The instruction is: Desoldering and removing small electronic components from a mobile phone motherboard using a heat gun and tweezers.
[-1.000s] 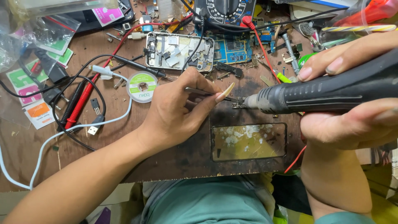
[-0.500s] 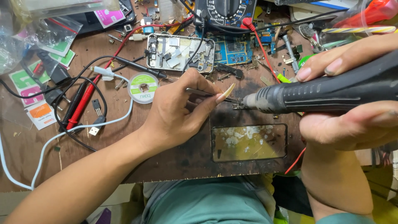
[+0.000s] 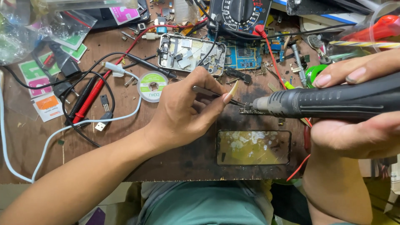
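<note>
Brown, scarred wood makes up the bench (image 3: 37, 146), and its left end is littered with clear plastic bags (image 3: 25, 29) and small green, pink and orange sachets. A white cable (image 3: 50, 141) loops across that side, ending near a white plug beside the red and black probe leads (image 3: 89, 100). Just right of them lies a small reel of solder wick (image 3: 153, 86).

The left hand (image 3: 187, 112) comes in from the lower left, fingers pinched around slim metal tweezers (image 3: 212, 93); their tips reach down to a small circuit board (image 3: 250, 111) lying on the dark, burnt middle of the bench. Behind the hand sits an opened phone body (image 3: 189, 54) with its insides showing, and a blue circuit board (image 3: 246, 56) just beside it. A black multimeter (image 3: 239, 14) stands at the far edge, a red lead running from it.

Nearer to the person, just below the small circuit board, lies a phone screen (image 3: 253, 147), face up and blotched with white patches.

On the right, the right hand (image 3: 358, 125) is wrapped around a thick black hot-air handpiece (image 3: 333, 102), held nearly level, its metal nozzle pointing left and meeting the small circuit board where the tweezers touch it. A green tape roll (image 3: 312, 73) peeks out behind the fingers.
</note>
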